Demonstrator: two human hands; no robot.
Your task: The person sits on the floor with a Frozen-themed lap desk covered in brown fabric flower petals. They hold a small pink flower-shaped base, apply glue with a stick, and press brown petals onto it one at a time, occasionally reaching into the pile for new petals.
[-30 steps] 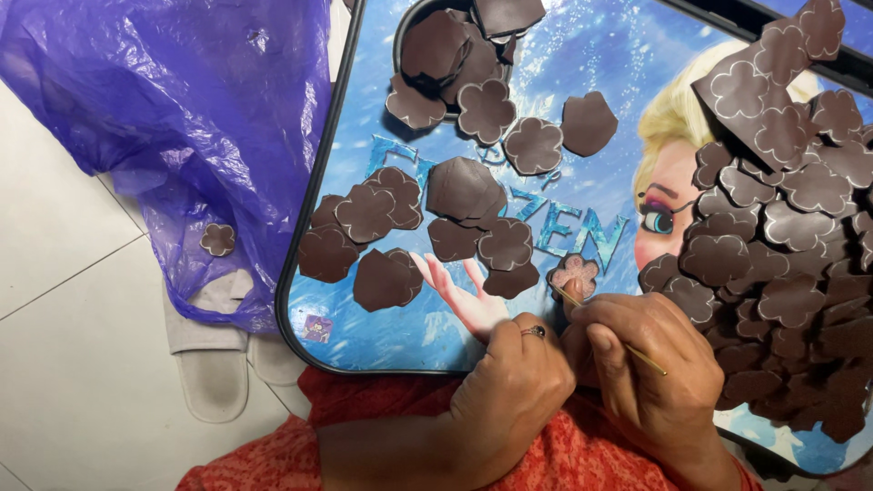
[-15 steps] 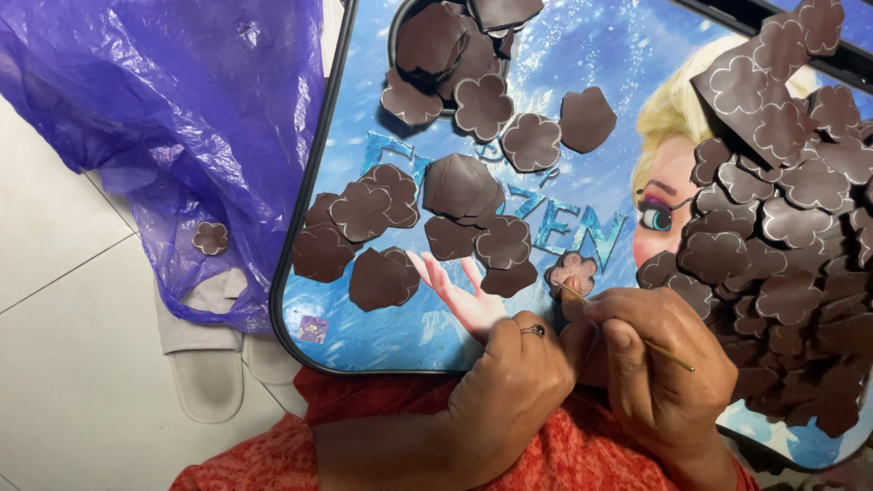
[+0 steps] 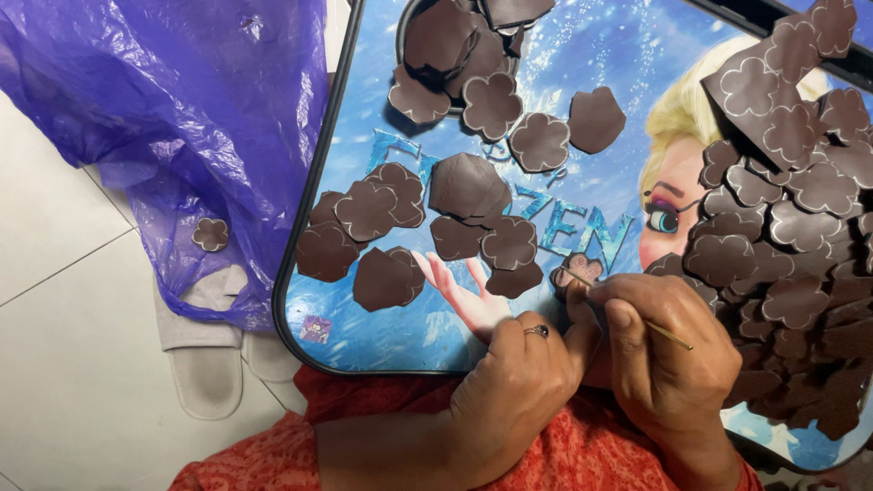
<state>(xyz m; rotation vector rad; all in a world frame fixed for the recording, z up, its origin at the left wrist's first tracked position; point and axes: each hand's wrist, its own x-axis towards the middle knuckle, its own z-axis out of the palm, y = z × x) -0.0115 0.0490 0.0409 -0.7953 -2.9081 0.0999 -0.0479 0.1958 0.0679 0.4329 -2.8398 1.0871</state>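
Observation:
A blue picture-printed lap tray (image 3: 582,136) lies across my lap, strewn with dark brown flower-shaped cutouts. My left hand (image 3: 518,391), with a ring on one finger, pinches a small brown flower cutout (image 3: 579,269) at the tray's near edge. My right hand (image 3: 668,359) grips a thin wooden stick (image 3: 627,314) whose tip rests against that cutout. A thick heap of brown cutouts (image 3: 791,227) covers the tray's right side, and loose ones (image 3: 427,227) are scattered over the middle.
A crumpled purple plastic bag (image 3: 173,118) lies on the white tiled floor (image 3: 64,364) to the left, with one stray brown flower (image 3: 210,235) on it. Pale slippers (image 3: 209,364) sit under the bag's edge. A dark round container (image 3: 464,36) of cutouts stands at the tray's far end.
The hands have stayed at the same spot on the small cutout, with only slight finger and stick shifts. The view has shifted a little.

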